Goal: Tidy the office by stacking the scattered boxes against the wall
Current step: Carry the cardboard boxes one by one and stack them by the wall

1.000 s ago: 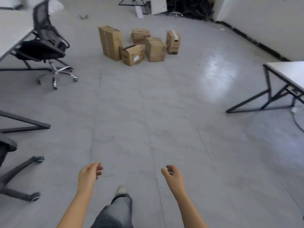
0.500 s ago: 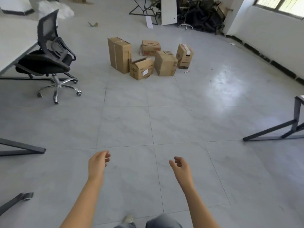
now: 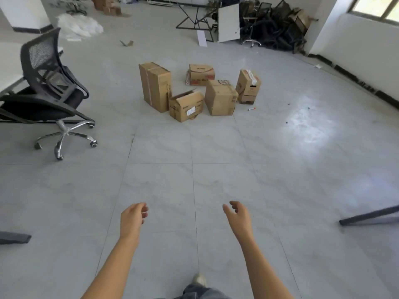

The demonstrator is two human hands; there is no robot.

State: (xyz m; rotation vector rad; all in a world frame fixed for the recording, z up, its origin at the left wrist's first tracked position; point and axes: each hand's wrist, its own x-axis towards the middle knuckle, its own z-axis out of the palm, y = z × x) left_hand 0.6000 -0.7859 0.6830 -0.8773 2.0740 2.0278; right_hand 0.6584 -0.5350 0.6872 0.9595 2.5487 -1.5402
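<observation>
Caller: Hands, what are they doing?

Spotter: The left hand (image 3: 132, 216) and the right hand (image 3: 238, 216) are both held out low over the grey floor tiles (image 3: 162, 186). They are apart from each other, fingers loosely curled, gripping nothing. Behind and between them a shoe (image 3: 199, 280) pokes out from a trouser leg (image 3: 198, 294).

Caller: And the boxes (image 3: 216, 104)?

Spotter: Well ahead of both hands, in a loose cluster on the floor. Nearest is an open-flapped box (image 3: 186, 107), ahead of the gap between the hands. A tall box (image 3: 154, 86) stands upright right beside it on the left, and a square box (image 3: 220, 98) sits just to its right. Past that, ahead of the right hand, a taped box (image 3: 248, 86) stands upright. A flat box (image 3: 201, 74) lies farthest back. A small red-and-white pen (image 3: 251, 108) lies on the tiles near the square box.

Caller: Anything else around?

Spotter: A black office chair (image 3: 54, 93) stands ahead and left of the left hand, well apart from the boxes. A dark table leg (image 3: 367, 216) lies out to the right of the right hand. Far ahead on the right runs the white wall (image 3: 356, 50), well apart from the cluster. A heap of black chairs (image 3: 280, 29) is piled near its far corner.
</observation>
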